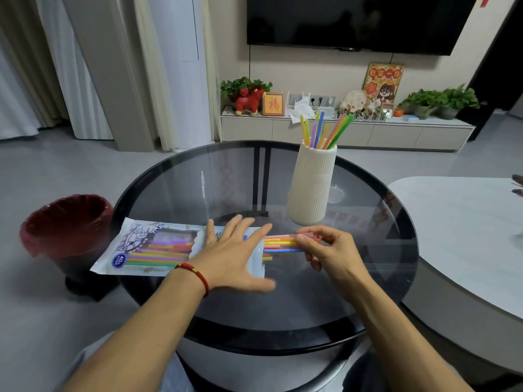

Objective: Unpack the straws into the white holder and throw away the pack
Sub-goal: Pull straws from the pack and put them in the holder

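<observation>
Left hand lay flat, fingers spread, palm down on the right half of the straw pack, pinning it to the glass. A red cord bracelet circled that wrist. Right hand was curled, fingertips pinching a bundle of coloured straws that stuck partway out of the pack's open right end; the straws lay level, pointing right, just above the tabletop.

The pack lay lengthwise on the left side of the round glass table, its left end overhanging the rim. More coloured straws showed through its clear window.

Beyond the right hand stood the white ribbed holder, upright on the glass, apart from both hands. Several straws already stood in it, fanning out above the mouth.

On the floor left of the table, just beside the pack's overhanging end, sat a waste bin with a red liner.
</observation>
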The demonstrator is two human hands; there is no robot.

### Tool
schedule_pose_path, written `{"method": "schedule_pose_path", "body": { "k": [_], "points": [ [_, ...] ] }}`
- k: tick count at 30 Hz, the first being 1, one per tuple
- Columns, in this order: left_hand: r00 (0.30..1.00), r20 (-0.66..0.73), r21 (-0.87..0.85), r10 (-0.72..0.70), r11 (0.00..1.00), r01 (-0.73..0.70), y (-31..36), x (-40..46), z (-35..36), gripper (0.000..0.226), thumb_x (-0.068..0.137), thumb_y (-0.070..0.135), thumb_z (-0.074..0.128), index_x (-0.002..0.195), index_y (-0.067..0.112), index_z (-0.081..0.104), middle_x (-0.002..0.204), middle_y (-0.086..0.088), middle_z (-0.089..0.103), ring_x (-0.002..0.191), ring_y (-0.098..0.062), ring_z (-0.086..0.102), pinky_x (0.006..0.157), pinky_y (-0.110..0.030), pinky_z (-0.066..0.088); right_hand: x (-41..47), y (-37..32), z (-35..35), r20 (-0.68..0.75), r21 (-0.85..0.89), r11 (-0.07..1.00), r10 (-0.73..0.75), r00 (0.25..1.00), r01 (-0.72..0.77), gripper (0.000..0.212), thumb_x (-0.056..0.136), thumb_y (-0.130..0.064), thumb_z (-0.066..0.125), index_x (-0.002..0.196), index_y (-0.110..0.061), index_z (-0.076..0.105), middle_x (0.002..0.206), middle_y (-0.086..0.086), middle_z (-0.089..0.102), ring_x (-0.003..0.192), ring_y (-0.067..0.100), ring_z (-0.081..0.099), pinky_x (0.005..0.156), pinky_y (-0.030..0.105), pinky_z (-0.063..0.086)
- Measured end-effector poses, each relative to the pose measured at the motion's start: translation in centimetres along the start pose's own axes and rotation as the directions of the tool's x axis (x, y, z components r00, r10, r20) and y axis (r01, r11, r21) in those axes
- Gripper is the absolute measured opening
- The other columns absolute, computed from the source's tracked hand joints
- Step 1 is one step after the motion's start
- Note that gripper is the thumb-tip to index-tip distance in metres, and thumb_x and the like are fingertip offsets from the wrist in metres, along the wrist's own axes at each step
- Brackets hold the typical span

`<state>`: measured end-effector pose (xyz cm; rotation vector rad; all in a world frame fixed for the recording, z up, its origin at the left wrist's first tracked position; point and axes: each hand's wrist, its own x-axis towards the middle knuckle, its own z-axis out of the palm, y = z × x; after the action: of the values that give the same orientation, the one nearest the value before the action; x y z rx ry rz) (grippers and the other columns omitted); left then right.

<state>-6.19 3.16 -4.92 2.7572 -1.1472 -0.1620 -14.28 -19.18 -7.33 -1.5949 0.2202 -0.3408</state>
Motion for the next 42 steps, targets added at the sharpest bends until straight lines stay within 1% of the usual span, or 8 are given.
{"method": "schedule_pose_path", "body": {
  "k": [5,9,14,17,23,29,32,42],
  "points": [
    [0.986,-0.162,-0.039,0.033,0.998,-0.040,2.2,1.3,0.2,0.041,0.090,0.056,0.047,0.125,0.034,0.049,0.136,0.009,0.045,0.134,-0.014,0.036,0.117,-0.064,0.009,0.1,-0.1,-0.3,0.040,0.027,1.000,-0.010,0.999,0.009,0.006,0.088,-0.021,0.084,0.090,-0.015,0.086,0.064,0.002,0.070,0.052,0.010,0.056,0.046,0.021,0.044],
    [0.991,-0.129,0.040,-0.023,0.999,0.028,2.0,1.4,0.6,0.027,0.094,0.041,0.045,0.113,0.023,0.047,0.126,0.003,0.048,0.125,-0.019,0.042,0.116,-0.064,0.014,0.4,-0.5,-1.7,-0.053,0.193,0.980,0.057,0.997,-0.046,0.005,0.086,-0.016,0.083,0.082,-0.014,0.086,0.077,0.011,0.072,0.067,0.013,0.062,0.059,0.022,0.049],
    [0.995,-0.088,0.055,-0.055,0.997,0.060,2.0,1.5,0.6,0.022,0.098,0.040,0.042,0.110,0.022,0.044,0.124,0.001,0.049,0.122,-0.022,0.043,0.114,-0.066,0.017,0.5,-1.4,-3.0,-0.078,0.519,0.854,0.073,0.994,-0.022,0.009,0.078,-0.020,0.080,0.076,-0.012,0.083,0.068,-0.005,0.067,0.053,0.001,0.061,0.045,0.011,0.047],
    [0.994,-0.094,0.076,-0.051,0.995,0.058,2.2,1.5,0.7,0.023,0.101,0.039,0.039,0.114,0.020,0.043,0.125,-0.001,0.049,0.121,-0.023,0.044,0.113,-0.065,0.020,0.0,-1.6,-1.3,-0.038,0.512,0.858,0.081,0.996,-0.051,0.031,0.086,-0.038,0.079,0.095,-0.008,0.077,0.072,-0.002,0.069,0.059,0.006,0.068,0.052,0.015,0.054],
    [0.993,-0.107,0.072,-0.046,0.996,0.054,2.5,1.5,1.0,0.025,0.100,0.042,0.040,0.114,0.021,0.043,0.125,-0.001,0.048,0.121,-0.023,0.045,0.113,-0.064,0.021,-0.5,-0.4,1.1,-0.090,0.205,0.979,0.003,0.996,0.016,0.017,0.093,-0.009,0.078,0.078,-0.018,0.080,0.058,0.004,0.061,0.051,0.013,0.053,0.045,0.021,0.045],
    [0.994,-0.087,0.086,-0.059,0.994,0.066,2.1,1.3,0.8,0.022,0.101,0.034,0.040,0.116,0.019,0.044,0.126,-0.004,0.047,0.122,-0.025,0.043,0.113,-0.066,0.020,-0.1,-0.7,0.0,-0.134,0.386,0.922,0.039,0.990,0.016,0.008,0.090,-0.019,0.082,0.083,-0.018,0.077,0.059,-0.001,0.058,0.048,0.007,0.051,0.045,0.019,0.044],
    [0.996,-0.088,0.098,-0.014,0.995,0.023,2.7,1.4,1.0,0.021,0.100,0.031,0.041,0.117,0.019,0.044,0.126,-0.003,0.047,0.122,-0.025,0.043,0.113,-0.064,0.020,-1.0,-0.2,2.1,-0.028,0.212,0.977,0.025,0.999,-0.018,0.020,0.086,-0.034,0.078,0.086,-0.014,0.077,0.059,0.006,0.060,0.049,0.014,0.052,0.047,0.023,0.045],
    [0.997,-0.011,-0.002,-0.077,0.997,0.077,1.9,1.3,1.4,0.013,0.098,0.031,0.042,0.106,0.023,0.047,0.119,0.000,0.049,0.119,-0.022,0.045,0.113,-0.066,0.017,0.3,-6.3,-5.5,-0.141,-0.267,0.948,-0.218,0.966,0.175,0.018,0.095,-0.026,0.074,0.084,-0.014,0.081,0.070,0.013,0.076,0.056,0.023,0.071,0.055,0.025,0.060]
  ]
}}
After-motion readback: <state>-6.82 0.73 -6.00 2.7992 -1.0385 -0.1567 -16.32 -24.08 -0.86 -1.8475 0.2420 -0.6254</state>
